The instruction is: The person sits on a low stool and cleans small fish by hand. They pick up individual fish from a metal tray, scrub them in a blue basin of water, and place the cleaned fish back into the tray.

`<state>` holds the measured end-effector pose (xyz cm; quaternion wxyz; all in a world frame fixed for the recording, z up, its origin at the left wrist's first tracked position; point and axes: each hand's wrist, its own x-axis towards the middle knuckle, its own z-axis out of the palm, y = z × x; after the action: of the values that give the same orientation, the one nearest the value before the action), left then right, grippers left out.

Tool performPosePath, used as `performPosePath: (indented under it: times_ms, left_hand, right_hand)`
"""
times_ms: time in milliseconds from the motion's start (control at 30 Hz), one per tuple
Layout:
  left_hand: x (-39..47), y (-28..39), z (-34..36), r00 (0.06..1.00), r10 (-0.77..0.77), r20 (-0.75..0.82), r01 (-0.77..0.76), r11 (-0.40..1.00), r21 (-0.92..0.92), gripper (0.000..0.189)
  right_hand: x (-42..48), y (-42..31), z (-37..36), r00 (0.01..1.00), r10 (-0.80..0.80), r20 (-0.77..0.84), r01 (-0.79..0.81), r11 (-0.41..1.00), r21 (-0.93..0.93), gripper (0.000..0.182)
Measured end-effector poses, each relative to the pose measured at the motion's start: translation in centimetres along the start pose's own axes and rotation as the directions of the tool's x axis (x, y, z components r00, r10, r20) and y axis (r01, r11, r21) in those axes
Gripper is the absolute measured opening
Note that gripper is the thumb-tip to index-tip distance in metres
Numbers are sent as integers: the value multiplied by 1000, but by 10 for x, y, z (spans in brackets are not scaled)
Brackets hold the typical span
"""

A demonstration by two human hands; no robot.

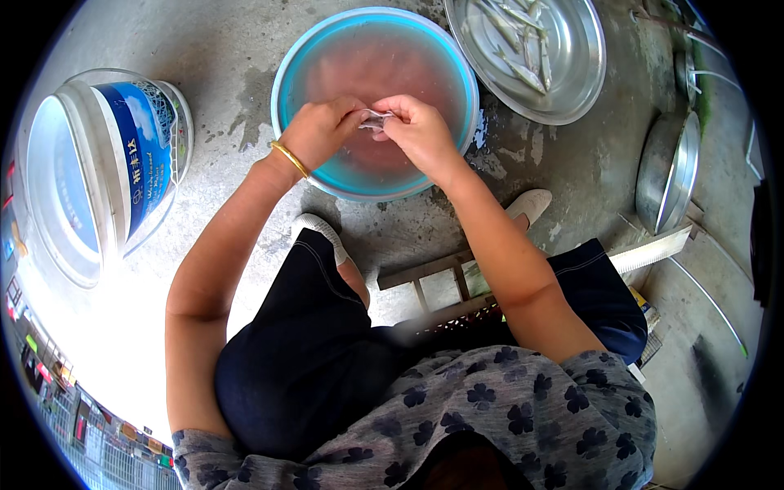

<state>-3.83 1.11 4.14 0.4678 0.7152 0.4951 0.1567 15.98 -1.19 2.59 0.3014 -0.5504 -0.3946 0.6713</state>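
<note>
Over a round blue plastic basin (pixel 282 79) of cloudy reddish water, both hands meet at a small, pale, silvery piece (pixel 375 120), perhaps part of a fish; its exact shape is partly hidden by fingers. My left hand (pixel 321 131), with a gold-coloured bangle at the wrist, pinches its left side between thumb and finger. From the right, my right hand (pixel 422 131) grips the other side. Several small silvery fish (pixel 520 43) lie in a wide stainless steel bowl (pixel 579 92) beyond the basin to the right.
A plastic paint bucket (pixel 138 153) with printed writing stands at the left on the wet concrete floor (pixel 233 79). A metal basin (pixel 667 174) leans at the right. Below the hands are my shoes and a low wooden frame (pixel 422 272).
</note>
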Motion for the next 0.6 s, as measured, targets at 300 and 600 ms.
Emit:
performPosePath:
  times_ms: [300,600]
  left_hand:
    - [1,-2,-16,976,-128,176,174,945,-276,23]
    - [1,-10,-22,938,-213,274,293,909,-297,28]
  right_hand:
    - [-4,-6,-10,999,44,30,-40,991,-129,25]
    - [-5,-1,-15,998,50,-46,-60,964,-259,21]
